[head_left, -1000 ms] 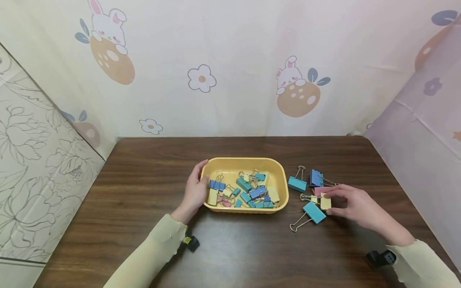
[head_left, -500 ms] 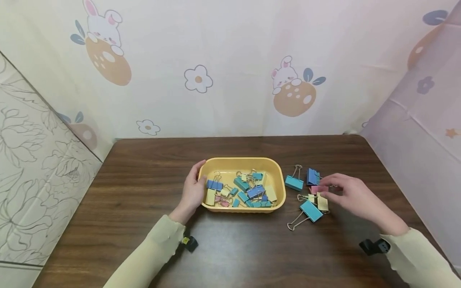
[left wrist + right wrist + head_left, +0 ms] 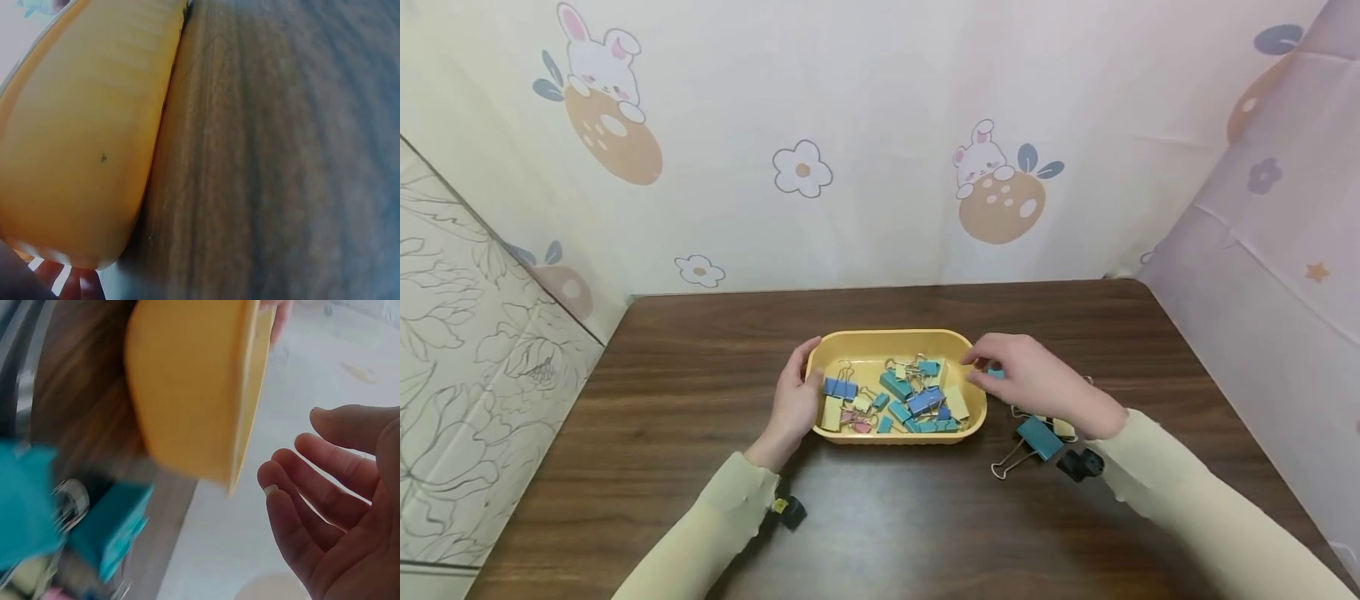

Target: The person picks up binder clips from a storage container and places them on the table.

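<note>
In the head view my left hand (image 3: 793, 400) grips the left end of a yellow plastic tray (image 3: 887, 439), thumb over the rim and fingers outside. Binder clips in blue, teal, yellow and pink lie inside, among them a blue binder clip (image 3: 925, 401). My right hand (image 3: 1026, 375) hovers at the tray's right rim. In the right wrist view its fingers are loosely bent, the thumb stands apart, and nothing shows between them. A large teal binder clip (image 3: 1040, 437) lies on the table below that hand. The left wrist view shows the tray's outer wall (image 3: 87, 125) and several left fingertips.
More binder clips lie right of the tray, partly hidden by my right hand and forearm; a teal binder clip (image 3: 109, 528) among them shows in the right wrist view. A patterned curtain (image 3: 865, 167) hangs behind the brown wooden table (image 3: 715, 333).
My right hand has moved left from the loose clips to the tray's right rim. The left hand keeps its grip on the tray. The head view has shifted slightly.
</note>
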Demonstrator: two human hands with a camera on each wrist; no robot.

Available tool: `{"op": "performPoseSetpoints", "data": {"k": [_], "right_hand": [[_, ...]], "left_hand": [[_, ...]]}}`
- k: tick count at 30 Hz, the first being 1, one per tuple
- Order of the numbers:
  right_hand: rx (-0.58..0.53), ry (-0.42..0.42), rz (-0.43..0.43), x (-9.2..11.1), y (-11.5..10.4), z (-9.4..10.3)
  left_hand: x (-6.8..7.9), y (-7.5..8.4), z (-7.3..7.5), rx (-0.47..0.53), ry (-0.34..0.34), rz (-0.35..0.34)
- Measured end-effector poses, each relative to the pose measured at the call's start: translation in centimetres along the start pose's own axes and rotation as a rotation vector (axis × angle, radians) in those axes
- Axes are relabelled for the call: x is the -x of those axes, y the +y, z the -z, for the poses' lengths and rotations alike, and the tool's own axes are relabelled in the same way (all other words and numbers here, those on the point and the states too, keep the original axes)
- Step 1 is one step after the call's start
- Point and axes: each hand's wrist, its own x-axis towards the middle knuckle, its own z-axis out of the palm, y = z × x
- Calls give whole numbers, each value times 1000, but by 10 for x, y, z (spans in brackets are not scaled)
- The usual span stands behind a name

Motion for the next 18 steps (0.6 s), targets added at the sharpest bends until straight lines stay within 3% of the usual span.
{"op": "performPoseSetpoints", "data": {"k": [13, 18], "right_hand": [[83, -253, 149, -74, -54, -34], [97, -340, 91, -89, -64, -49]], "left_hand": [[1, -1, 0, -9, 8, -20], [1, -1, -1, -9, 13, -30]]}}
